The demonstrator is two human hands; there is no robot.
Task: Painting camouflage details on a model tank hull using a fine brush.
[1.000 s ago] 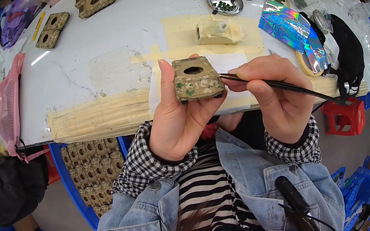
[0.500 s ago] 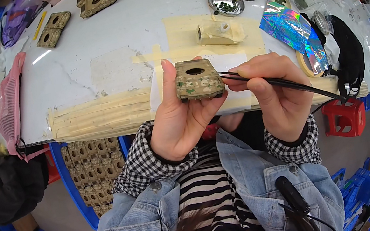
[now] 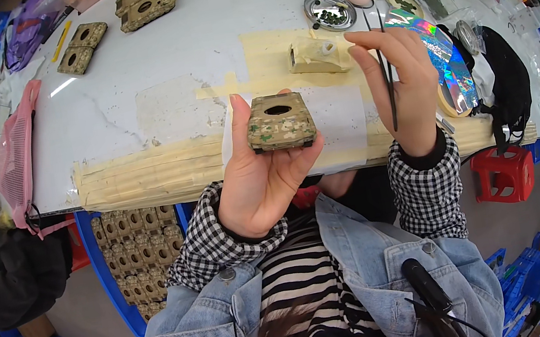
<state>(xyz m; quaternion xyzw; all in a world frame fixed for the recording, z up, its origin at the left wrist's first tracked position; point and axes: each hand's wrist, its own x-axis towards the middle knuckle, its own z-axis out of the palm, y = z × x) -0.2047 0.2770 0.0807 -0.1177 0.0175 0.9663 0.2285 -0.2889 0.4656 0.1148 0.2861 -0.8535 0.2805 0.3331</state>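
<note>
while the left hand (image 3: 259,183) grips a camouflage-painted block (image 3: 280,122) (1 oval hole on top) above the table edge (image 3: 143,179), the right hand (image 3: 402,85) pinches a thin black brush (image 3: 389,88) upright beside it.

We cannot see the block's (image 3: 279,122) underside, covered by our left hand (image 3: 258,176). The brush's (image 3: 389,88) tip is too thin to read. Small bits in the metal dish (image 3: 328,11) stay unidentifiable.
</note>
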